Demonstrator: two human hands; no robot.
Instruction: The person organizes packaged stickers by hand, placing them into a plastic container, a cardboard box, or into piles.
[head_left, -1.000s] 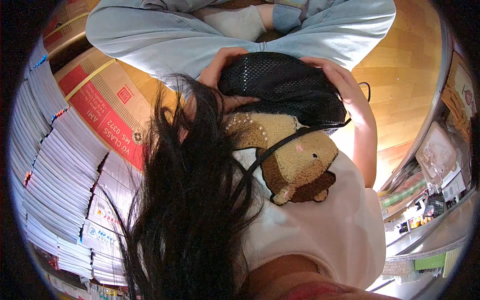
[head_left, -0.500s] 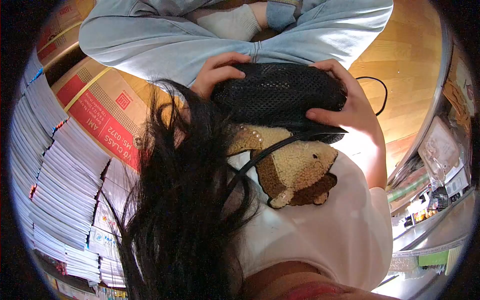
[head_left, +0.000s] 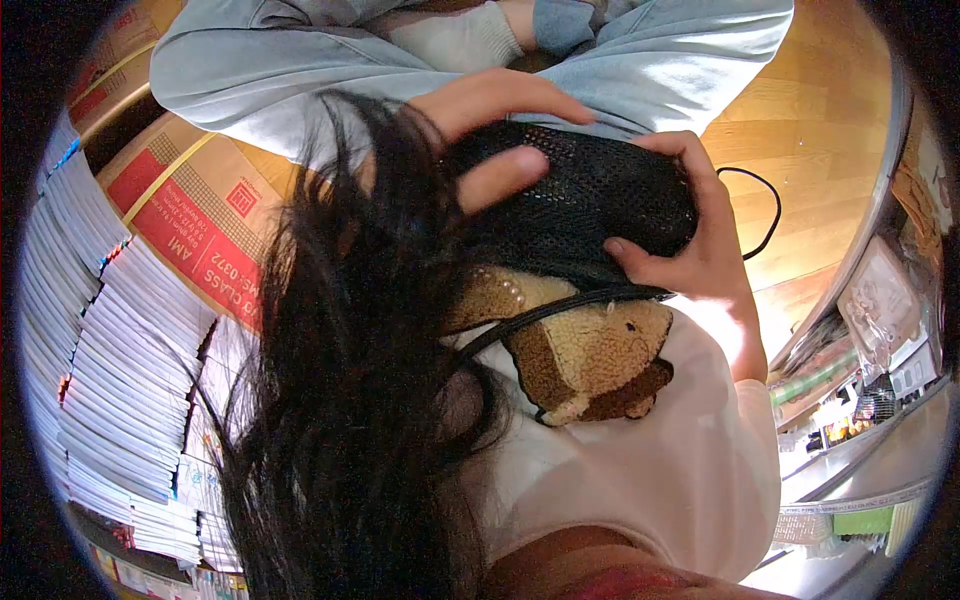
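Note:
A plump black mesh pouch (head_left: 590, 200) rests in my lap, against the front of my white shirt. My right hand (head_left: 690, 215) is closed around its right end, with the thumb on the near side and the fingers over the far side. At the pouch's left part is my left hand (head_left: 490, 130), slightly blurred. Its fingers are stretched out and apart, with the thumb over the mesh; hair hides the rest of it. A black cord (head_left: 765, 215) loops out beyond my right hand. Another dark strap (head_left: 540, 318) crosses my shirt below the pouch.
Tall stacks of paper or notebooks (head_left: 130, 360) and a red-and-brown carton (head_left: 200, 215) stand on the left. My crossed legs in light jeans (head_left: 290, 80) lie ahead on the wooden floor (head_left: 810, 130). Shelves with packaged goods (head_left: 880, 300) line the right. Long dark hair (head_left: 350, 400) blocks the left-centre view.
My left hand has moved right and away from me, from the pouch's left end to over its upper part, fingers spreading. My right hand keeps its hold on the pouch.

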